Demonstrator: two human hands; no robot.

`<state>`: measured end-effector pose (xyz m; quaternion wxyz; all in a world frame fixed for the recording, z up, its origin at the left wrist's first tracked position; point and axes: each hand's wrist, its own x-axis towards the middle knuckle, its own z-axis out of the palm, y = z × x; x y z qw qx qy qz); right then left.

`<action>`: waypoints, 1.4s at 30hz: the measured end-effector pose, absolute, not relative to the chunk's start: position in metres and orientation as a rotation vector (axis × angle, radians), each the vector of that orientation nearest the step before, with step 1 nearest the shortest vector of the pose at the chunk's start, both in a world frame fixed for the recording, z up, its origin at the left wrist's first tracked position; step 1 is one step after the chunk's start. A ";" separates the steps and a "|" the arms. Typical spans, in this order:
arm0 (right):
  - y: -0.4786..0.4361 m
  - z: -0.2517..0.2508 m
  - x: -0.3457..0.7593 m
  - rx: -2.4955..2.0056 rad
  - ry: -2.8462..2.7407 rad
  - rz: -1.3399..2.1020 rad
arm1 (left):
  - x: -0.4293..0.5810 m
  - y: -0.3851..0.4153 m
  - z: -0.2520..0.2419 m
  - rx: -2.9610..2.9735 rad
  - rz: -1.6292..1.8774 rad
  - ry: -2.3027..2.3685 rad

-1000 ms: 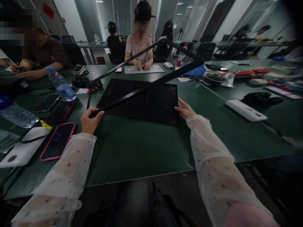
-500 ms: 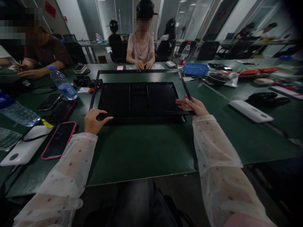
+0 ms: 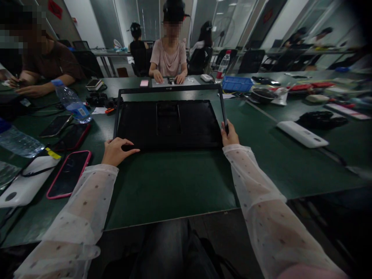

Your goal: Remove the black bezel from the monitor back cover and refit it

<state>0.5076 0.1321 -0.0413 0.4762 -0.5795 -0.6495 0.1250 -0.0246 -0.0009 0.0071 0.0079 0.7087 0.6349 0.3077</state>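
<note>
A thin black monitor bezel (image 3: 186,90) leans tilted over the green table, its far edge raised. Inside its outline lies a black monitor back cover (image 3: 195,120) with a recessed middle. At the near left corner, my left hand (image 3: 115,150) is closed on the bezel, thumb pointing inward along the near edge. My right hand (image 3: 231,133) grips the right side of the bezel, close to the near right corner. The bezel's near edge lies along the cover's near edge; whether they touch all along cannot be made out.
On the left lie a pink-edged phone (image 3: 69,174), a white power bank (image 3: 29,182) and a water bottle (image 3: 72,102). To the right are another white power bank (image 3: 302,134) and a blue basket (image 3: 237,83). A person (image 3: 168,58) works across the table.
The bezel's near edge has come down onto the cover. My right hand has shifted from the near right corner to the bezel's right side, its fingers now wrapped round it.
</note>
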 end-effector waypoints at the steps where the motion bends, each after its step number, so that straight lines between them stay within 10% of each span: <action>1: 0.133 -0.045 0.509 -1.422 -1.585 0.314 | -0.025 -0.001 0.007 2.209 0.956 1.983; 17: 0.119 -0.035 0.493 -1.473 -1.592 0.299 | -0.042 0.009 0.004 1.935 1.321 2.186; 42: 0.143 -0.049 0.509 -1.468 -1.615 0.319 | -0.056 0.012 0.014 1.393 0.918 2.371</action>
